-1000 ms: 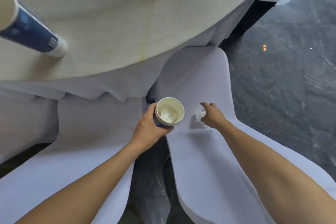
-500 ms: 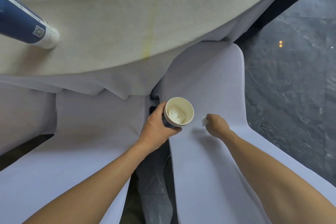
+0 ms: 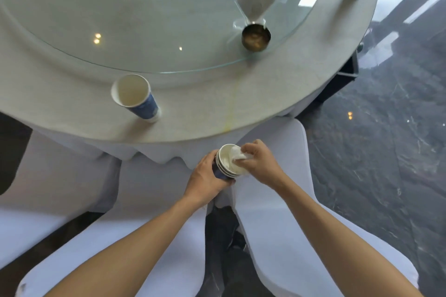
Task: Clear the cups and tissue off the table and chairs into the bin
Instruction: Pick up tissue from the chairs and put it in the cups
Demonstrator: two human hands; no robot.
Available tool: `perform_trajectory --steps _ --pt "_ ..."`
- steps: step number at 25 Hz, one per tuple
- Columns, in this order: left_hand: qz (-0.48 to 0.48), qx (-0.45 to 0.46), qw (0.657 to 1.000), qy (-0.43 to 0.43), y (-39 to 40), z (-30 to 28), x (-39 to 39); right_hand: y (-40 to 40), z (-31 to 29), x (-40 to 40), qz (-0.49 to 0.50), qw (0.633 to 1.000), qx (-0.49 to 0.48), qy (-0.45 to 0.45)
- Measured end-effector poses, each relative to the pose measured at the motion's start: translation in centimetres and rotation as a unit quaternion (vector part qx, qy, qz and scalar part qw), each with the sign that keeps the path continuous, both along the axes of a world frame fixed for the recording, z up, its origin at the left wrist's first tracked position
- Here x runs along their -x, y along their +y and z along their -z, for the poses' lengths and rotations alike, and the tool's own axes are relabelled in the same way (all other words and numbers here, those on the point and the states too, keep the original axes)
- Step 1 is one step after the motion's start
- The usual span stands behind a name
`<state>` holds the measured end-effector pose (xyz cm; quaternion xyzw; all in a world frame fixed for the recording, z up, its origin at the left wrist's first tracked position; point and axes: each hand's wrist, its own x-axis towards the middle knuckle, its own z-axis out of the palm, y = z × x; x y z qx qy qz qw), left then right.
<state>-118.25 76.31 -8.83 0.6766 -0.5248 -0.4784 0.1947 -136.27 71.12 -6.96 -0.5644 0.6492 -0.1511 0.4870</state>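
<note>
Dark marble floor [image 3: 386, 152] stretches to the right of a round table [image 3: 277, 94] draped in white cloth, with a glass turntable [image 3: 144, 31] on top. One blue and white paper cup [image 3: 136, 96] stands near the table's front edge, well apart from the hands. A small metal pot [image 3: 256, 37] sits at the turntable's rim. Two white-covered chairs [image 3: 277, 224] stand close together below, a narrow dark gap between them. Over that gap, the left hand [image 3: 206, 179] wraps around a stack of paper cups [image 3: 228, 164]. The right hand [image 3: 259, 164] pinches a crumpled tissue [image 3: 237, 155] at the stack's mouth. The table edge lies just beyond the hands.
</note>
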Motion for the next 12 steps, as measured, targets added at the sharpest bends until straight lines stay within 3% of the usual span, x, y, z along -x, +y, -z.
perform_trajectory --steps 2,3,7,12 --pt "-0.001 0.021 1.0 0.003 0.5 -2.2 -2.1 0.3 -1.8 -3.1 -0.086 0.986 0.053 0.136" --pt "-0.005 0.029 1.0 0.004 0.8 -3.0 -3.2 0.5 -2.6 -4.5 -0.113 0.979 0.067 0.158" --pt "-0.034 0.058 0.998 -0.006 2.5 -5.1 -8.1 1.0 -6.0 -10.2 -0.193 0.967 0.078 0.144" --pt "-0.083 0.083 0.993 -0.008 3.4 -6.5 -13.5 1.2 -7.2 -16.2 -0.319 0.932 0.027 0.169"
